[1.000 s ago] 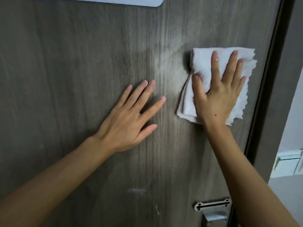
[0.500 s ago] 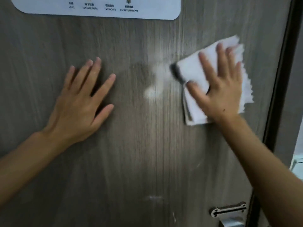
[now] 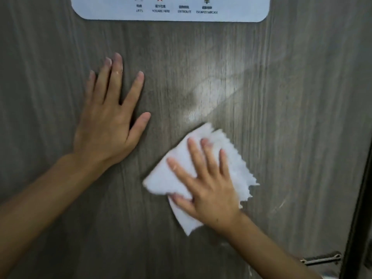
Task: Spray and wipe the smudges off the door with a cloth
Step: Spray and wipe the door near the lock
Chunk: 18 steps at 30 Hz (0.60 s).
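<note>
Head view: the right hand point(image 3: 209, 190) lies flat with its fingers spread over a folded white cloth point(image 3: 179, 178), pressing it against the door point(image 3: 302, 117). The grip is open-palmed rather than closed; nothing is pinched, the cloth is simply held to the wood under the palm and fingers. The cloth sits tilted, one corner pointing up toward the middle of the door and another down below the wrist, its right edge ragged and slightly blurred. Just above that upper corner a pale, hazy wet patch point(image 3: 203, 97) spreads across the grey wood grain, with a lighter streak running up to the right. To the left, apart from the cloth, the left hand point(image 3: 108, 121) rests palm-down on the door, fingers splayed and pointing upward, holding nothing. At the top edge a white sign point(image 3: 173, 9) with rounded corners carries small icons and lettering. Low on the right, a metal latch plate point(image 3: 322, 258) is partly visible beside the dark door frame point(image 3: 360, 198).
</note>
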Motion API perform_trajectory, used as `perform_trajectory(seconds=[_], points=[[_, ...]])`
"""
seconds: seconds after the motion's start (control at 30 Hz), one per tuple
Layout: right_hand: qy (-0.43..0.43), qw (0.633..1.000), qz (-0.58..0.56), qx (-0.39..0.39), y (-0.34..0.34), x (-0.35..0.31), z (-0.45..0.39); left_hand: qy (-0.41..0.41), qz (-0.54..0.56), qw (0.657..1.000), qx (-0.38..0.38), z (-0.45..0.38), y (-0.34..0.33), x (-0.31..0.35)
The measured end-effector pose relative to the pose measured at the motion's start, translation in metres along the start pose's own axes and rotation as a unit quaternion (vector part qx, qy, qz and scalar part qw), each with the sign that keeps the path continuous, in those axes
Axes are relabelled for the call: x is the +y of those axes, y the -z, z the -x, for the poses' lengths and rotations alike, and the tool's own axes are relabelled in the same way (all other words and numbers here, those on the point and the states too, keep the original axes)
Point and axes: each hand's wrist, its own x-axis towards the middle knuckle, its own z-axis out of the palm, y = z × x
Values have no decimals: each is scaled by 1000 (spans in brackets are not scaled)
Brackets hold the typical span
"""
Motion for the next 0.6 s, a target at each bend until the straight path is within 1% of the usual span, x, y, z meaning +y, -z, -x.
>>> perform_trajectory(seconds=[0.03, 0.07, 0.1, 0.13, 0.17, 0.23, 0.33, 0.4, 0.47, 0.53, 0.6], points=[[68, 998, 3, -18, -1, 1, 3, 1, -2, 1000, -5, 0, 1, 0], [119, 993, 2, -26, 0, 9, 2, -1, -3, 1000, -12, 0, 2, 0], [145, 989, 1, -26, 3, 20, -4, -2, -3, 1000, -17, -1, 2, 0], [145, 989, 3, -15, 7, 32, -13, -3, -4, 1000, -20, -1, 2, -1], [117, 993, 12, 2, 11, 46, -25, -3, -4, 1000, -21, -1, 2, -1], [3, 998, 30, 54, 17, 71, -50, -4, -5, 1000, -20, -1, 1, 0], [-179, 977, 25, 112, 26, 92, -79, -3, -4, 1000, -22, 1, 1, -1], [-254, 959, 3, 125, 28, 90, -91, 0, -7, 1000, -28, 2, 2, -1], [-303, 943, -11, 140, 27, 76, -99, -2, -4, 1000, -30, 1, 4, -1], [-332, 932, -19, 146, 21, 52, -98, -17, 24, 999, -28, 2, 10, -6], [-313, 941, -16, 128, 14, 23, -89, -47, 55, 997, -12, 9, 19, -18]])
